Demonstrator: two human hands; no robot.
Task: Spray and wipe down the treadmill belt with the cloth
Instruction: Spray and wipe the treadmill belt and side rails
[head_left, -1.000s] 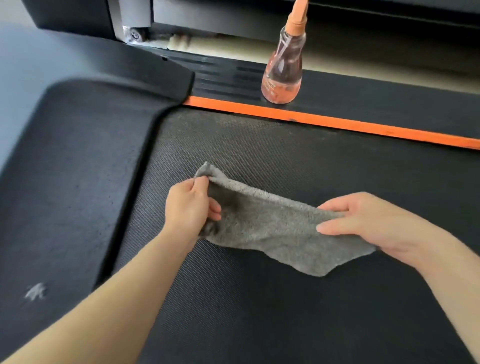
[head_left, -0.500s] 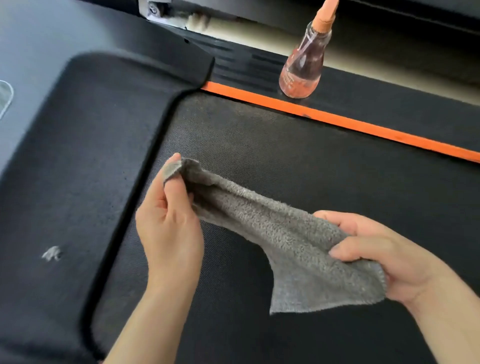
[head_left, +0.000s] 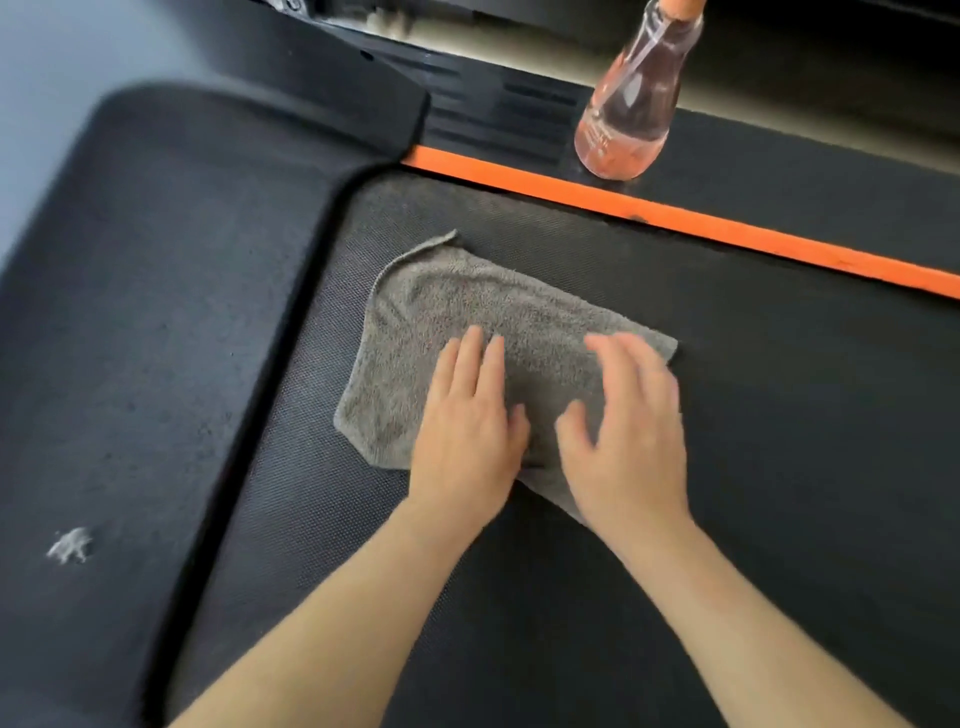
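Two hands lie palm down, side by side, on one cloth. I have the left hand (head_left: 467, 431) flat with its fingers straight and close together, pressing and gripping nothing. The right hand (head_left: 628, 441) is also uncurled with its fingers fanned. It is motion-blurred, so I cannot tell how firmly it bears down.

The cloth (head_left: 457, 306) is grey looped terry, soft and limp, spread nearly flat with one far corner slightly lifted. It lies beneath both palms and reaches ahead and to the left of them. Its longer edge appears to run roughly parallel to the orange strip (head_left: 727, 228), though the outline is close to square. A near corner is hidden under the right wrist.

The cloth rests on the belt (head_left: 779, 415), a matte black sheet with a fine woven grain, at the end next to the end cover (head_left: 156, 312). That cover is a smooth dark panel with a rounded edge and a white fleck (head_left: 70, 545) on it. Bare belt extends to the right and toward me, so I judge a wiping stroke would go that way.

The spray bottle (head_left: 628, 114) is clear plastic with pinkish liquid and an orange top. It stands upright on the side rail (head_left: 805, 171) beyond the strip, well apart from the cloth. It is ahead of the right hand, which is the nearer one.
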